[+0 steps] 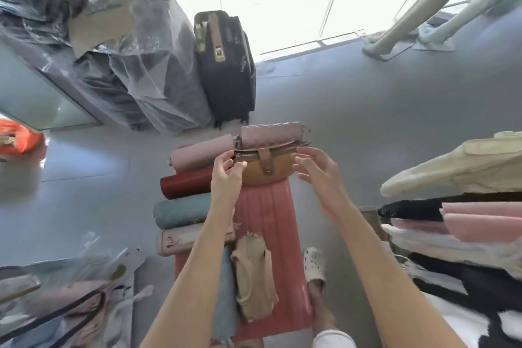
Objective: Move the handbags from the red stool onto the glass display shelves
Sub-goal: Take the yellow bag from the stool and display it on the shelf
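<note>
A long red stool (268,223) runs away from me with several handbags on it. A tan half-round bag (265,169) with a brown strap tab sits at its far end. My left hand (226,169) pinches that bag's left end by the zip. My right hand (316,167) hovers with fingers spread at the bag's right end, not clearly touching. Behind it lies a pink quilted bag (271,133). Along the left side lie a pale pink bag (200,152), a dark red bag (186,182), a teal bag (180,210) and a cream bag (180,240). A beige bag (254,277) lies nearer me. No glass shelves are clearly in view.
A dark suitcase (226,65) stands beyond the stool, next to plastic-wrapped goods (135,70). Folded garments (457,220) are stacked at the right. Mannequin legs (409,8) stand at the far right. Plastic bags (70,291) litter the floor at the lower left. My foot in a white clog (315,265) is beside the stool.
</note>
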The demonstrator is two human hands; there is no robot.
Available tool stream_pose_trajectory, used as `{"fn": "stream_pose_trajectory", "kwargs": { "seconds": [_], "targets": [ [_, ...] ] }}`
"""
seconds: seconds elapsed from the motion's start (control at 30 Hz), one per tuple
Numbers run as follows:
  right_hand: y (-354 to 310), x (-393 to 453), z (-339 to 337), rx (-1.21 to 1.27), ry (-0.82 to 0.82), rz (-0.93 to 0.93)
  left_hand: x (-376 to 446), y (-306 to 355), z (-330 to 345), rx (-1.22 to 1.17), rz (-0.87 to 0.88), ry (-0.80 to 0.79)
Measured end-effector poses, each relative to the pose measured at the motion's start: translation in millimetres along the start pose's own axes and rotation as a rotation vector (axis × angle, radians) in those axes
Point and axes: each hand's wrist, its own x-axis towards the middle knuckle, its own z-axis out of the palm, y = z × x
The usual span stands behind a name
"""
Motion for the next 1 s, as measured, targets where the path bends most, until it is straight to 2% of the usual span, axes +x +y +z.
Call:
{"fn": "stream_pose_trajectory", "kwargs": {
  "seconds": [0.13,0.27,0.37,0.47,0.63,0.87,1.0],
  "targets": [
    [28,57,-1,-0.167,-0.001,-0.043,37,-27,16,0.078,-0.065,0.051],
    [60,106,-4,-0.419,-0.094,-0.051,58,-43,31,0.269,-0.108,0.035],
    [68,134,-12,-0.396,-0.072,0.063,78,-45,41,0.252,-0.107,0.184],
    [74,151,-19,-0.386,-0.055,0.162,93,-43,52,0.338,-0.108,0.229],
    [80,180,-22,-0.223,-0.098,0.318,106,-45,68,0.313,-0.147,0.403],
    [95,196,-16,-0.154,-0.241,0.433,118,-66,73,0.515,-0.183,0.423],
    [96,187,-5,-0.151,-0.191,0.441,117,-68,76,0.527,-0.177,0.429]
  ]
}}
